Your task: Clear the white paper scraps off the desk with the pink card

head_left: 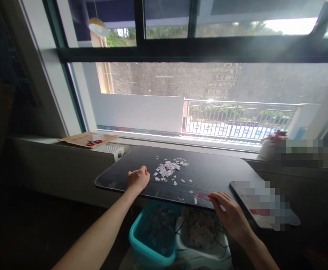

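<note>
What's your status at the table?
Left hand curled shut. Right hand pinching pink item. White scraps scattered on table, nothing covering them.

counter point(211, 168) dark wood-grain laminate look, low sheen, paper scraps point(168, 167) matt, pink piece point(202, 196) at right thin, translucent, plastic-looking, near teal tub point(135, 242) smooth plastic, brown sheet point(74, 139) far left matt paper, far railing point(237, 104) shiny metal, outside wall point(166, 78) rough

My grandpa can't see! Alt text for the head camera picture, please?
A person's closed left hand is at a dark wood-grain table beside scattered small white paper-like pieces, while the right hand pinches a see-through pink item at the table's near edge. Below sit a turquoise plastic tub and a white plastic tub; behind is a big dark-framed window.
</note>
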Tool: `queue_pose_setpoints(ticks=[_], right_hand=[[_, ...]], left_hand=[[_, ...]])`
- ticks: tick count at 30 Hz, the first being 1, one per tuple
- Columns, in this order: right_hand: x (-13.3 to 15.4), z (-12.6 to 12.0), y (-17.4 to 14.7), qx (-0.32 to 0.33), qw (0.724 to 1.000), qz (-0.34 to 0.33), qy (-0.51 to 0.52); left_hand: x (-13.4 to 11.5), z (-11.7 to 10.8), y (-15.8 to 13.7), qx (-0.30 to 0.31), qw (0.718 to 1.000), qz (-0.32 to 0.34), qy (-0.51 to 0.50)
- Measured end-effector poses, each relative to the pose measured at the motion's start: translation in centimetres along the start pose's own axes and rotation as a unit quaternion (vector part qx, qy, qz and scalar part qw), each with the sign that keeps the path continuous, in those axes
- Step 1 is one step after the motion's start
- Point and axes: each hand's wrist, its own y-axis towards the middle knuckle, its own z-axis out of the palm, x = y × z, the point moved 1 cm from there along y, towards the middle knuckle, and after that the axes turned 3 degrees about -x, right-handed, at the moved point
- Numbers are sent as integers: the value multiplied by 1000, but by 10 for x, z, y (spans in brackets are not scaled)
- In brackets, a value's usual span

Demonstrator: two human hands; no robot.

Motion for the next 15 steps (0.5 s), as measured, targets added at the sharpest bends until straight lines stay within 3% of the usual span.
queue_pose_setpoints(ticks=[15], right_hand=[[7, -10, -9, 31, 999, -20, 17]], left_hand=[[-1, -1, -1, -3, 1000, -1, 2]])
